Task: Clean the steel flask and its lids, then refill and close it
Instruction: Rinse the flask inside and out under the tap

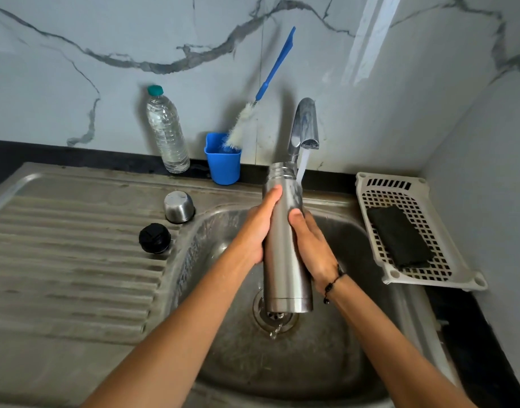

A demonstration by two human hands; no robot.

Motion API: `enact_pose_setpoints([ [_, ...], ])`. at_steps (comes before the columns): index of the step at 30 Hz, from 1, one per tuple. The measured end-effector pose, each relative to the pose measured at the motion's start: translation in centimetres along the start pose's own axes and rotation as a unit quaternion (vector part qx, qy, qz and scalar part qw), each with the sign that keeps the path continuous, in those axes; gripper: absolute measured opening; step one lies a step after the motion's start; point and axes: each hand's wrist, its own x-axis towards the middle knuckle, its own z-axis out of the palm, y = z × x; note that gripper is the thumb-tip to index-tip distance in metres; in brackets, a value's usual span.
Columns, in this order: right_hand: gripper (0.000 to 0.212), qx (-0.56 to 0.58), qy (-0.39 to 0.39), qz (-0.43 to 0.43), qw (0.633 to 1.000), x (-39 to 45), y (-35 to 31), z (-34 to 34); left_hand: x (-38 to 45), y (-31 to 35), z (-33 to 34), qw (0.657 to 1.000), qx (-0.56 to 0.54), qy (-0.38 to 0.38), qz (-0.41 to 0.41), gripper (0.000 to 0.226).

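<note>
Head view: left hand (260,228) and right hand (310,245) grip the open flask (285,260) beside the tap stream (302,163). Rinsing underway, I'd say; steel lid (178,206) and black lid (154,238) wait at nine o'clock, refilling and closing remain.

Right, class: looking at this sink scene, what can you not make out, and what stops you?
Head view:
- Inside of the flask: its mouth faces away, so any water in it is hidden.
- Fingers of the left hand and right hand: curled behind the flask.
- Blue cup: its contents, behind its wall and the brush.
- Tap base: behind the flask.
- Underside of the black cloth.
</note>
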Motion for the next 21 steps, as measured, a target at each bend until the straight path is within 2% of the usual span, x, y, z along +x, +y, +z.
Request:
enact_pose_setpoints([
  [3, 0.066, -0.113, -0.003, -0.003, 0.994, 0.0, 0.2, 0.3, 0.4, -0.4, 1.1, 0.999, 0.015, 0.038, 0.028, 0.057],
  [5, 0.069, -0.126, 0.019, -0.016, 0.992, 0.2, 0.3, 0.5, 0.7, -0.5, 1.5, 0.998, 0.02, 0.047, 0.045, 0.06],
  [9, 0.053, 0.0, 0.058, 0.008, 0.998, 1.8, -0.7, 0.1, 0.4, -1.1, 1.7, 0.988, 0.098, 0.012, 0.122, 0.054],
  [12, 0.043, 0.048, 0.08, -0.001, 0.996, 3.3, -1.8, -0.4, -2.2, -3.6, 1.2, 0.975, 0.132, -0.035, 0.178, 0.053],
  [14, 0.041, 0.073, 0.095, -0.009, 0.993, 3.9, -2.2, -0.7, -3.7, -5.5, 0.9, 0.983, 0.07, -0.035, 0.167, 0.039],
  [16, 0.039, 0.101, 0.107, -0.011, 0.989, 4.1, -2.2, -0.8, -3.8, -6.4, 0.7, 0.994, -0.081, -0.01, 0.079, 0.033],
  [18, 0.04, 0.118, 0.108, -0.006, 0.987, 3.7, -2.0, -0.2, -2.9, -6.5, 0.5, 0.97, -0.243, -0.007, -0.027, 0.039],
  [21, 0.043, 0.164, 0.112, 0.011, 0.98, 3.1, -1.5, 0.6, -1.7, -6.1, -0.1, 0.943, -0.326, -0.009, -0.069, 0.039],
])
